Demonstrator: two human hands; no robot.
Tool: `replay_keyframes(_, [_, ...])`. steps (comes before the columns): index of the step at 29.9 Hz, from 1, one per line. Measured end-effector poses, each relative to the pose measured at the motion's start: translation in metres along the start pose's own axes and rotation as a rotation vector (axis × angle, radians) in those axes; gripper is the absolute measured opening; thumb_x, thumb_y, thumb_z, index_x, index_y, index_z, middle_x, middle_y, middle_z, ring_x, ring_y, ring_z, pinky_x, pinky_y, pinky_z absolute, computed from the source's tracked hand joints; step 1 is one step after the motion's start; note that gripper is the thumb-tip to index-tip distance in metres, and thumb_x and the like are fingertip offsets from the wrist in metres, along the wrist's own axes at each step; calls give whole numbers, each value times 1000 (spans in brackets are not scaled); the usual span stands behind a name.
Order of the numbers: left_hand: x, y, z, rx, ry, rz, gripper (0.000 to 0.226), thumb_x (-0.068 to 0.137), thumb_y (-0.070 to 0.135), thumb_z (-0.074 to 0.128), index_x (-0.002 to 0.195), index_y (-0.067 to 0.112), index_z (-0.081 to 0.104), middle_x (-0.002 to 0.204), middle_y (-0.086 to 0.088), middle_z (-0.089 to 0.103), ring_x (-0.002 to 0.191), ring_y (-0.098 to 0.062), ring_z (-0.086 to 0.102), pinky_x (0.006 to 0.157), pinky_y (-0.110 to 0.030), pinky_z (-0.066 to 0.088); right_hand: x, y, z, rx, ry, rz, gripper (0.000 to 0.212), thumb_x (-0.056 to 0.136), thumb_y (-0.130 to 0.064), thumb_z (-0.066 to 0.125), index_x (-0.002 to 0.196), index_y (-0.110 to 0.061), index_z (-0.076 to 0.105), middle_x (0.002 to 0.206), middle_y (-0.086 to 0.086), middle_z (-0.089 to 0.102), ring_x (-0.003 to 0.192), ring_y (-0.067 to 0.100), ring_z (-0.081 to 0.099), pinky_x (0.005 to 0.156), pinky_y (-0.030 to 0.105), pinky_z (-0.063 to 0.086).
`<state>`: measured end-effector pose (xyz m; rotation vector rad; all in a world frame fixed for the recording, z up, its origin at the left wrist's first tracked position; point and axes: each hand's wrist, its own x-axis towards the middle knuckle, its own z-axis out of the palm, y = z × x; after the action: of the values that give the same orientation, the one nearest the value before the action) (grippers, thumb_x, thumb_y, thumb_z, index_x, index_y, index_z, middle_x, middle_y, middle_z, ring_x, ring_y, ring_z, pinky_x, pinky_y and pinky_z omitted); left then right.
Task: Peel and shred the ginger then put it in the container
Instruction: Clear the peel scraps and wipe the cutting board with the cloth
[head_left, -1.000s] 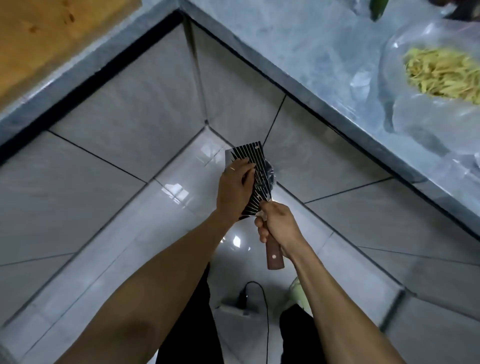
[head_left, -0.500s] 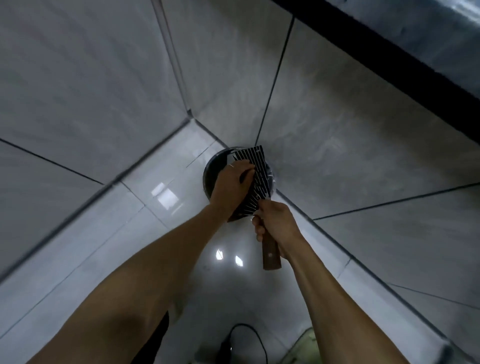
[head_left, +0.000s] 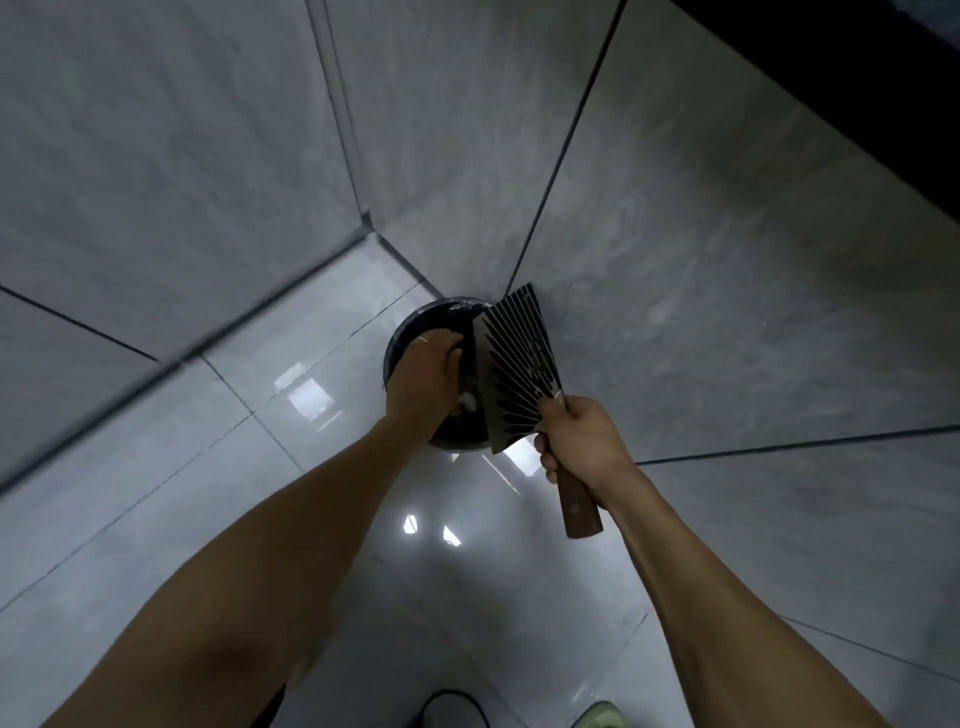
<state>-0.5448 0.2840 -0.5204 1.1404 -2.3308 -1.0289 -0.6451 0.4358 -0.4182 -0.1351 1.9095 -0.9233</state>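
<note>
I look down at a round black bin (head_left: 448, 306) standing in the floor corner. My right hand (head_left: 582, 447) grips the brown wooden handle (head_left: 579, 506) of a cleaver (head_left: 519, 374), whose dark, ridge-patterned blade tilts over the bin's right side. My left hand (head_left: 423, 376) hovers over the bin's opening, just left of the blade and apart from it, with its fingers bent down loosely and nothing seen in them. Pale scraps (head_left: 467, 400) lie inside the bin. No ginger or container shows in this frame.
Grey tiled walls meet right behind the bin, and the glossy tiled floor (head_left: 311, 395) spreads around it. The dark underside of the counter (head_left: 831, 104) runs across the top right. A black cable (head_left: 452, 696) and a green shoe (head_left: 597, 714) lie by my feet.
The view has dropped from the counter down to the bin. My left hand has come off the blade and now hangs over the bin. The cleaver has swung a little to the right.
</note>
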Motion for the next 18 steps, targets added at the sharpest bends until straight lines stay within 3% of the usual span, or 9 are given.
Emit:
replay_keyframes(3, [-17,2,2,146,-119,303,51,86,0,65,136,2,54,139,-17,54,119,-31,59,97,-32,48,2,-7,0,-40,-6,-26,28,104,-17,43,77,-9,46,61,10,50,39,14,42,39,22,38])
replay_keyframes(5, [-28,-4,11,290,-211,421,77,79,6,76,146,-1,39,151,-21,40,133,-35,48,103,-43,44,3,-10,1,-69,-7,-53,31,104,-19,44,75,-10,47,61,10,51,40,14,43,39,23,39])
replay_keyframes(8, [-35,-12,13,441,-405,239,85,92,14,65,156,5,9,163,-16,11,149,-31,20,116,-47,32,5,-12,2,-122,14,-90,32,104,-22,44,74,-11,48,63,10,53,44,16,46,41,24,41])
replay_keyframes(10, [-33,-13,12,497,-450,24,73,97,13,55,156,9,13,162,-15,16,147,-32,25,115,-44,35,4,-13,3,-157,31,-105,32,104,-22,44,74,-12,48,63,10,53,44,16,47,41,24,42])
replay_keyframes(12, [-27,-5,7,248,-330,-123,51,97,10,52,147,10,40,144,-15,48,127,-30,51,102,-38,47,1,-14,3,-218,45,-130,32,103,-21,44,73,-13,48,61,8,54,43,15,47,42,25,43])
replay_keyframes(14, [-21,12,-4,-19,-133,-273,26,99,10,50,121,9,64,105,-5,67,94,-17,64,85,-24,47,-3,-15,3,-312,59,-171,33,103,-21,44,71,-13,49,61,8,56,41,15,48,44,25,43])
replay_keyframes(16, [-14,31,-18,-170,-2,-377,19,101,17,50,95,11,68,76,6,61,69,-3,56,70,-8,41,-11,-18,3,-439,73,-213,34,103,-24,44,71,-16,50,68,8,59,46,16,53,46,26,44])
replay_keyframes(18, [-10,48,-32,-294,38,-484,18,102,15,49,89,12,61,68,9,55,61,1,50,58,-1,39,-22,-24,3,-519,71,-227,33,104,-25,43,72,-19,49,72,8,60,51,18,56,45,26,45])
